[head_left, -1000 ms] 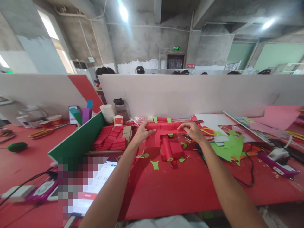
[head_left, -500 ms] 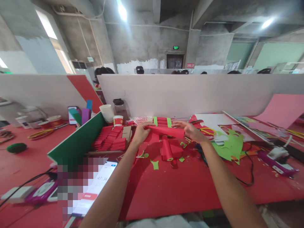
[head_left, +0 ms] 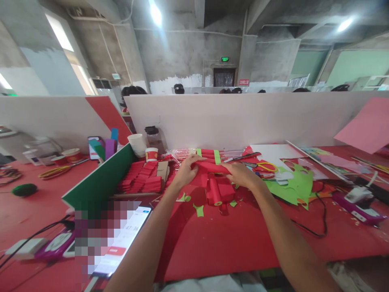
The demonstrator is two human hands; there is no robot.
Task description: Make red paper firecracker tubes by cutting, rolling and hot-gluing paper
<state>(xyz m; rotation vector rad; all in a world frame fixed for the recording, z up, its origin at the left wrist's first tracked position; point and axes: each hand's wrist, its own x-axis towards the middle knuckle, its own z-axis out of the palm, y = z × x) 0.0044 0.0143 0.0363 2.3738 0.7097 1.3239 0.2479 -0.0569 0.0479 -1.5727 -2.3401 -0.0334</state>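
Observation:
A rolled red paper tube [head_left: 212, 167] lies crosswise between my hands, above the table. My left hand [head_left: 187, 170] is closed on its left end, and my right hand [head_left: 240, 173] is wrapped round its right end. Just below it, another red paper roll [head_left: 215, 190] with a yellow-green end rests against a red block-like piece [head_left: 228, 194]. Behind my hands lies a bundle of red rolls [head_left: 207, 155] with lime-green bands. Some of my fingertips are hidden behind the tube.
Folded red paper strips [head_left: 133, 178] lie beside a green board [head_left: 100, 174] on the left. A lit phone [head_left: 127, 235] is near my left forearm. To the right are yellow-handled scissors [head_left: 267, 166], lime-green paper scraps [head_left: 291, 184] and a purple power strip [head_left: 358, 209].
My right hand has moved inward and its fingers have closed round the tube. My left hand has shifted slightly right. The pink sheet at the far right has lifted.

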